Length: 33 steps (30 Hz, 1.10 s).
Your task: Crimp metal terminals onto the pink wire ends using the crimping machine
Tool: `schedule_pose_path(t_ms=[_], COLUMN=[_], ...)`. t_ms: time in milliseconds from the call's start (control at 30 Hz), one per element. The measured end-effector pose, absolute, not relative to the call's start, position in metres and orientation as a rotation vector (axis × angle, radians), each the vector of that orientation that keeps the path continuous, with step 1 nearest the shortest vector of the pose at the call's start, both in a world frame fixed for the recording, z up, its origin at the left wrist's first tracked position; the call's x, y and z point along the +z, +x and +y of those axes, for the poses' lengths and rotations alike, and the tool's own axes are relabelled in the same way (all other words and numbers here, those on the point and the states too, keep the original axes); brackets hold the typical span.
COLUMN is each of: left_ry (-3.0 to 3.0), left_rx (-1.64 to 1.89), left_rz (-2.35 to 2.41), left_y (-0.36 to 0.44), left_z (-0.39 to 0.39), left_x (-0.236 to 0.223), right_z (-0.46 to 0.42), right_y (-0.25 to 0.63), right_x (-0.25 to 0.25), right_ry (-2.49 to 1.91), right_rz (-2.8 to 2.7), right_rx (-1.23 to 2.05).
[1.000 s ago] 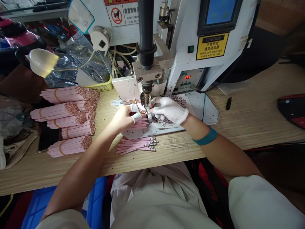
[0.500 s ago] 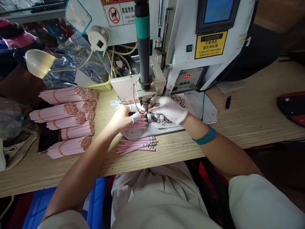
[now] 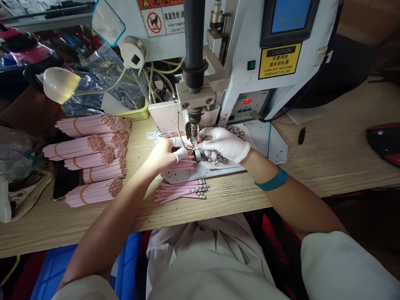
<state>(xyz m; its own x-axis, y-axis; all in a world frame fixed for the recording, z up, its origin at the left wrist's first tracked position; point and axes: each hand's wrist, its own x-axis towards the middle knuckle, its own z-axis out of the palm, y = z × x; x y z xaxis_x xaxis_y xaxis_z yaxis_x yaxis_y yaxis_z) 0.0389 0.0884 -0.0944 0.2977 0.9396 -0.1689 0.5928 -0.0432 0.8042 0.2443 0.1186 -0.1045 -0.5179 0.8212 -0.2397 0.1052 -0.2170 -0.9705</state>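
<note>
My left hand (image 3: pixel 164 155), with white finger covers on thumb and forefinger, pinches a pink wire at the machine's small work block (image 3: pixel 197 155). Under those fingers lie more pink wires (image 3: pixel 183 163). My right hand (image 3: pixel 225 143), in a white glove, has its thumb and forefinger pressed together beside the block; what sits between the tips is too small to make out. Just above both sets of fingertips hangs the soldering head (image 3: pixel 194 121), with a thin copper-coloured tube curving down beside it. Small metal connectors (image 3: pixel 217 161) are heaped beneath my right hand.
Pink wires with metal ends (image 3: pixel 181 191) lie near the table's front edge. Banded bundles of pink wire (image 3: pixel 93 166) are stacked at left. A lamp (image 3: pixel 61 83) and yellow basket (image 3: pixel 137 114) stand behind them. The machine's control panel (image 3: pixel 248 106) rises at right.
The soldering head has risen, and its teal band is out of view. My right fingertips have shifted slightly at the block. My left hand stays by it. The whole view has moved a little.
</note>
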Motion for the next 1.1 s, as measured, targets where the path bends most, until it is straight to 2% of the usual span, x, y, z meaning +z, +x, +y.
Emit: schedule_pose_path(t_ms=[67, 133, 233, 300, 400, 533, 767, 867, 933, 1000, 1033, 1100], left_ry=[1.735, 1.735, 1.741, 1.735, 1.682, 1.663, 1.874, 1.946, 2.008, 2.058, 2.071, 2.083], left_rx=[0.529, 0.535, 0.539, 0.555, 0.596, 0.630, 0.635, 0.363, 0.204, 0.098, 0.038, -0.053], left_rz=[1.398, 1.373, 1.288, 1.248, 1.251, 1.269, 1.336, 1.287, 1.259, 1.265, 1.258, 1.255], left_y=[0.038, 0.035, 0.030, 0.027, 0.025, 0.014, -0.017, -0.016, -0.008, 0.002, 0.007, 0.018], left_z=[0.088, 0.088, 0.090, 0.090, 0.090, 0.086, 0.074, 0.072, 0.070, 0.066, 0.064, 0.060], left_x=[-0.094, -0.094, -0.095, -0.095, -0.093, -0.078, -0.047, -0.051, -0.058, -0.065, -0.068, -0.073], right_z=[0.117, 0.109, 0.083, 0.063, 0.044, 0.040, 0.041, 0.052, 0.065, 0.082, 0.091, 0.107], right_y=[0.255, 0.264, 0.259, 0.243, 0.218, 0.209, 0.210, 0.228, 0.252, 0.276, 0.285, 0.294], right_x=[-0.094, -0.078, -0.063, -0.066, -0.086, -0.106, -0.108, -0.089, -0.071, -0.058, -0.055, -0.061], right_ry=[-1.198, -1.237, -0.864, -0.718, -0.932, -0.921, -0.942, -0.788, -0.562, -0.534, -0.625, -0.900], right_rz=[-1.739, -2.086, -2.554, -2.754, -2.936, -3.012, -3.016, -3.061, -3.060, -2.962, -2.899, -2.783], right_rx=[1.646, 1.339, 0.987, 0.777, 0.326, 0.056, 0.014, 0.279, 0.628, 0.904, 0.944, 0.827])
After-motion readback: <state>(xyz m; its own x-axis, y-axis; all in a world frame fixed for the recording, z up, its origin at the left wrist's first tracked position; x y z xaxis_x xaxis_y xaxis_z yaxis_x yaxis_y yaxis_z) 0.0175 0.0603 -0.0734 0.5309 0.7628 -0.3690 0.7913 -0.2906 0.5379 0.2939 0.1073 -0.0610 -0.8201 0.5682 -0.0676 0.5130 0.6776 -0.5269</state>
